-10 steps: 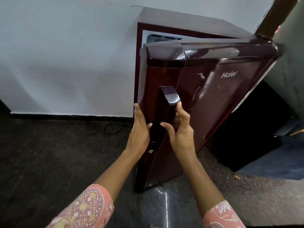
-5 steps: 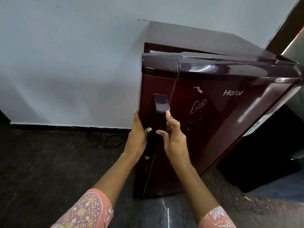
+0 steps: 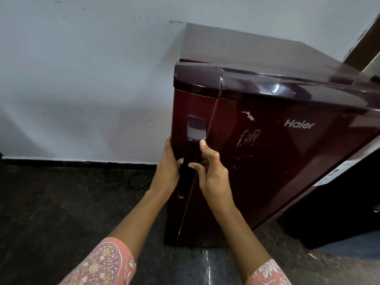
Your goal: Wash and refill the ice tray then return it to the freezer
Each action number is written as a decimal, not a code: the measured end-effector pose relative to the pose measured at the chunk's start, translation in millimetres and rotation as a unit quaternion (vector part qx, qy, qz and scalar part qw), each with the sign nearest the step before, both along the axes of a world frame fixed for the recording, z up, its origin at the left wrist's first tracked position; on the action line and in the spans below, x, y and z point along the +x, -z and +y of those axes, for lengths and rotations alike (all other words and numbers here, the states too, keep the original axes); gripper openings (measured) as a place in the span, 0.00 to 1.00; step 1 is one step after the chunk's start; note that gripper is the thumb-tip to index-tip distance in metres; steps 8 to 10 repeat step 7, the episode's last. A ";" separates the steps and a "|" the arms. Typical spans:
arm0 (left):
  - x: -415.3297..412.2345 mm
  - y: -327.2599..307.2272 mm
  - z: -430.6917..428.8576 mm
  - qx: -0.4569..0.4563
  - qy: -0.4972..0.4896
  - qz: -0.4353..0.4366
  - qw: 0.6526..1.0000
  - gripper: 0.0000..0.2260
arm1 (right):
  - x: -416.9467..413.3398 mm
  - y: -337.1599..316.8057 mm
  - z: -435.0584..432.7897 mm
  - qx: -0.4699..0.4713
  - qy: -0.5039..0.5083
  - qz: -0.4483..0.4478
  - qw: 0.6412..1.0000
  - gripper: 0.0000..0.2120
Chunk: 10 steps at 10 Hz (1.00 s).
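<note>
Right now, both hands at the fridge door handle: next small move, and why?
Probably a last firm push inward, then let go. The fridge door looks nearly flush with the cabinet, with only a thin seam at its top left corner. The left hand rests along the door edge, and the right hand has its fingers curled at the handle. No ice tray is in view.

the light is soft and fairly dim. a white glare spot sits on the glossy maroon fridge door, my arms throw faint shadows on the pale grey wall, the dark speckled floor stays murky, and edges bow outward.
</note>
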State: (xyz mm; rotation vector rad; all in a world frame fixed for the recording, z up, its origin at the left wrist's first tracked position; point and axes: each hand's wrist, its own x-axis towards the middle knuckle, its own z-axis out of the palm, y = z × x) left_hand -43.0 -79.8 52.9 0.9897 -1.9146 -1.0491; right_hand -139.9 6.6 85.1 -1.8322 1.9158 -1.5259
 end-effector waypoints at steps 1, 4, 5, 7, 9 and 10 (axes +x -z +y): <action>-0.7 2.6 -7.1 0.005 0.001 -0.008 1.000 0.28 | -2.9 3.4 -8.1 -0.013 0.006 0.007 1.000 0.32; -0.3 3.7 -9.9 -0.010 -0.043 -0.077 0.996 0.27 | 0.3 3.4 -8.0 -0.007 -0.003 0.008 1.000 0.35; 4.8 -1.9 -8.8 -0.060 -0.073 -0.173 0.980 0.27 | 9.9 -1.6 2.8 0.015 0.017 0.012 1.000 0.35; 25.1 1.8 28.8 -0.131 -0.086 -0.282 0.947 0.26 | 24.9 -2.4 33.2 0.069 0.071 0.082 0.992 0.32; 25.1 1.8 28.8 -0.131 -0.086 -0.282 0.947 0.26 | 24.9 -2.4 33.2 0.069 0.071 0.082 0.992 0.32; 25.1 1.8 28.8 -0.131 -0.086 -0.282 0.947 0.26 | 24.9 -2.4 33.2 0.069 0.071 0.082 0.992 0.32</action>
